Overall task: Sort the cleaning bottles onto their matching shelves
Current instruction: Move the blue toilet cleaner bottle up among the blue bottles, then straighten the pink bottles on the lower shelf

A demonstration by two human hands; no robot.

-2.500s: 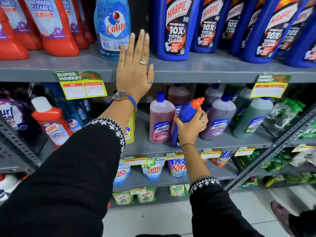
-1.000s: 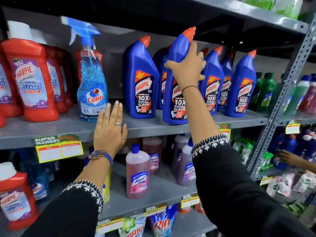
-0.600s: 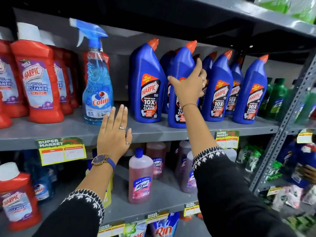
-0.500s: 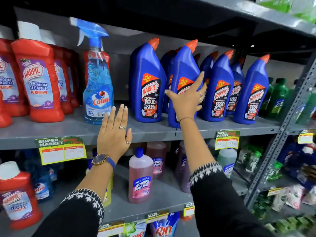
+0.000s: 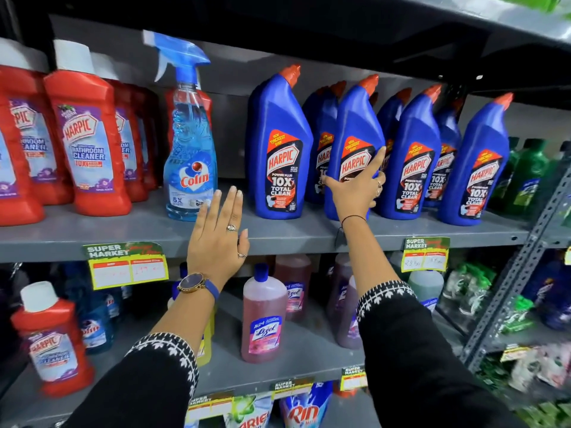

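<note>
A blue Harpic bottle [image 5: 355, 125] with an orange cap stands on the grey upper shelf [image 5: 154, 233], in the row of matching blue Harpic bottles [image 5: 417, 156]. My right hand [image 5: 355, 189] grips its lower front, thumb on the left side, index finger pointing up along the label. My left hand [image 5: 216, 239] lies flat and open against the front edge of that shelf, fingers spread upward, holding nothing. A blue Colin spray bottle [image 5: 190, 149] stands just left of my left hand's fingertips.
Red Harpic bathroom cleaner bottles [image 5: 86, 143] fill the upper shelf's left. On the lower shelf stand pink Lizol bottles [image 5: 264, 316] and one red Harpic bottle [image 5: 49, 338]. Green bottles [image 5: 528, 174] sit far right beside a slotted grey upright [image 5: 525, 261].
My right hand has brought the blue Harpic bottle up from the lower shelf, set it among the blue Harpic bottles and slid down its body. My left hand stayed on the shelf edge.
</note>
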